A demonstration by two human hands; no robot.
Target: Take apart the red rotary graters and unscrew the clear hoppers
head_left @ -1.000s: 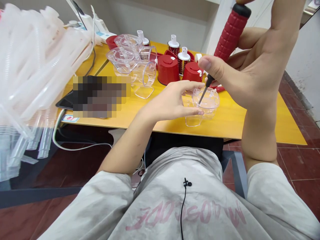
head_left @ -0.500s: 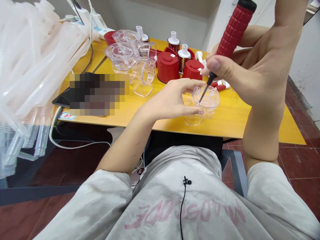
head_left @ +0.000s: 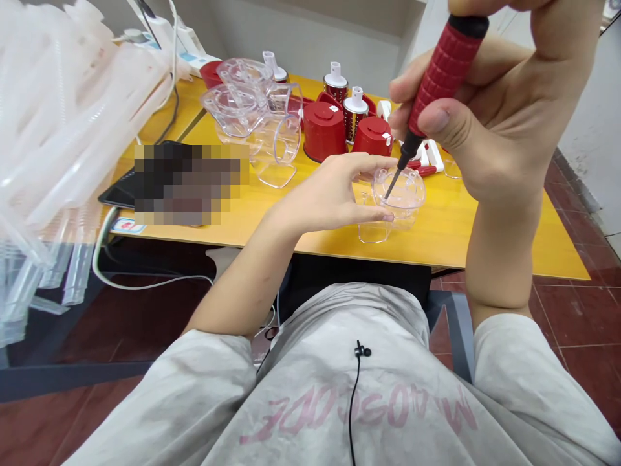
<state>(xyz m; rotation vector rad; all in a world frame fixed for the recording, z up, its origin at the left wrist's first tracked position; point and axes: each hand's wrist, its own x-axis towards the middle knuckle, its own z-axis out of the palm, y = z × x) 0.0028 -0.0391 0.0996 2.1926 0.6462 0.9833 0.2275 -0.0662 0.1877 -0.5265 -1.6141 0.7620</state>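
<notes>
Fingers (head_left: 405, 87) of the right hand (head_left: 490, 110) clamp a red-handled screwdriver (head_left: 444, 77), its long axis slanting down-left into a clear plastic housing (head_left: 405, 194) gripped from the left by the nearer left hand (head_left: 330, 194).

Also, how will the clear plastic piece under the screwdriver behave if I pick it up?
The clear plastic piece is probably light, since its walls look thin. Its glossy surface may feel slippery, and it could crack if squeezed hard.

At one o'clock, the screwdriver handle (head_left: 444, 74) is red with a raised square grid. The housing (head_left: 398, 197) nearby is clear. Red cups (head_left: 324, 131) at twelve o'clock sit on a yellow table (head_left: 485, 239); the shirt (head_left: 359, 414) at six o'clock is off-white with pink lettering.
</notes>
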